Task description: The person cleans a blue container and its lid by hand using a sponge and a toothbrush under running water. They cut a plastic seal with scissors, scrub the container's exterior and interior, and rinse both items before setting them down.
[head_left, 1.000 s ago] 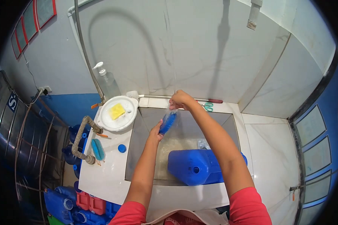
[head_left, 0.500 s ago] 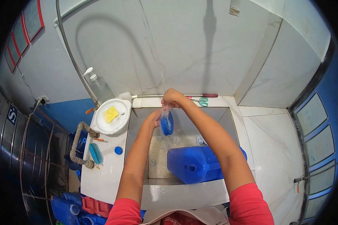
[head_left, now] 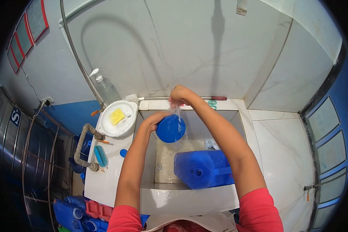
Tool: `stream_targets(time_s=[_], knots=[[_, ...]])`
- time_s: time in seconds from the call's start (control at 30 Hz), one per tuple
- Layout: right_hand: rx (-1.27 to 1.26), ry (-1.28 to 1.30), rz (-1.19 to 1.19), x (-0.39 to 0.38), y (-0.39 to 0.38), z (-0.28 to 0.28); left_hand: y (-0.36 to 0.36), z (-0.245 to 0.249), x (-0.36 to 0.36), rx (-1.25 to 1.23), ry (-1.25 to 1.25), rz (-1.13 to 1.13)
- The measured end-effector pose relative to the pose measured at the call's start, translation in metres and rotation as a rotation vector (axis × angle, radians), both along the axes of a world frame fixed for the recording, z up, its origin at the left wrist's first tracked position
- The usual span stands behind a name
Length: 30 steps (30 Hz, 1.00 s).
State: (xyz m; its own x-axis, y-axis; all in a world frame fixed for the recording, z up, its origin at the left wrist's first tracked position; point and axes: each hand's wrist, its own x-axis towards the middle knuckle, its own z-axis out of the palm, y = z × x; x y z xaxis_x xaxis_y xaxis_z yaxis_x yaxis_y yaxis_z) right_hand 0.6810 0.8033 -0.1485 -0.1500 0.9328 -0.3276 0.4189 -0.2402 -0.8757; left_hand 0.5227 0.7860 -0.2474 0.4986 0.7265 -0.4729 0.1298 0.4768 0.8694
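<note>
My left hand (head_left: 158, 119) grips the edge of a round blue lid (head_left: 170, 130), whose broad face is turned up towards me over the sink (head_left: 147, 166). Water runs over the lid's upper right side. Just above it, my right hand (head_left: 181, 94) is closed with its fingers curled down at the water; whether they hold anything is hidden. Below and to the right, a blue water jug (head_left: 199, 166) lies on its side in the sink, its round opening facing me. My right forearm covers part of the jug.
On the left counter are a white basin (head_left: 121, 130) with a yellow sponge (head_left: 116, 116), a pump bottle (head_left: 107, 91), a blue brush (head_left: 101, 155) and a small blue cap (head_left: 123, 153). Behind the sink lie a long-handled brush (head_left: 218, 98) and scissors (head_left: 212, 104). A pipe (head_left: 81, 143) juts up.
My left hand has turned the lid from nearly edge-on to face me. My right hand has stayed above it, rising slightly. The jug remains in the sink.
</note>
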Motion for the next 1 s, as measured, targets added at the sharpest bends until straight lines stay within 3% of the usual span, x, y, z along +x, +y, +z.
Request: stream_targets(time_s=[0.03,0.1,0.23,0.3,0.4,0.53,0.6,0.63,0.7,0.73,0.77,0.83,0.87,0.9,0.97,1.0], knots=[[-0.001,0.003,0.003,0.004,0.007,-0.006,-0.009,0.006,-0.006,0.047,0.008,0.042],[0.232,-0.222,0.296,0.014,0.029,-0.034,-0.016,0.003,-0.022,0.07,0.055,0.087],[0.402,-0.345,0.525,0.017,0.052,-0.06,-0.034,0.016,-0.05,0.049,0.051,0.178],[0.007,-0.287,0.161,0.006,0.031,-0.031,-0.035,0.014,-0.059,0.042,-0.006,0.192],[-0.057,-0.093,0.1,0.004,0.005,0.0,-0.031,0.01,-0.068,0.029,-0.116,0.176],[-0.028,-0.158,0.097,0.005,-0.004,0.016,-0.022,-0.002,-0.062,-0.025,-0.251,0.129],[0.106,-0.331,0.37,0.01,0.002,0.014,-0.023,-0.001,-0.055,-0.03,-0.226,0.144],[0.103,-0.333,0.363,0.011,0.005,0.013,-0.024,0.0,-0.051,-0.033,-0.2,0.165],[0.446,-0.731,0.802,0.013,0.014,0.006,-0.027,-0.001,-0.032,-0.048,-0.192,0.21],[0.444,-0.731,0.799,0.013,0.017,0.002,-0.029,-0.002,-0.021,-0.062,-0.182,0.262],[0.435,-0.696,0.744,0.012,0.016,0.002,-0.029,-0.004,-0.011,-0.063,-0.18,0.26],[0.426,-0.658,0.686,0.008,0.01,0.002,-0.024,-0.01,0.006,0.075,-0.076,0.048],[0.193,-0.333,0.441,0.007,0.005,0.002,-0.014,-0.023,0.012,0.075,-0.075,0.044],[-0.036,-0.01,0.189,0.007,0.001,0.001,-0.001,-0.045,0.019,0.183,0.081,0.026],[-0.073,0.045,0.151,0.006,0.001,0.002,0.008,-0.057,0.029,0.466,0.487,-0.074],[-0.108,0.102,0.118,0.006,0.0,0.002,0.006,-0.066,0.031,0.466,0.482,-0.077]])
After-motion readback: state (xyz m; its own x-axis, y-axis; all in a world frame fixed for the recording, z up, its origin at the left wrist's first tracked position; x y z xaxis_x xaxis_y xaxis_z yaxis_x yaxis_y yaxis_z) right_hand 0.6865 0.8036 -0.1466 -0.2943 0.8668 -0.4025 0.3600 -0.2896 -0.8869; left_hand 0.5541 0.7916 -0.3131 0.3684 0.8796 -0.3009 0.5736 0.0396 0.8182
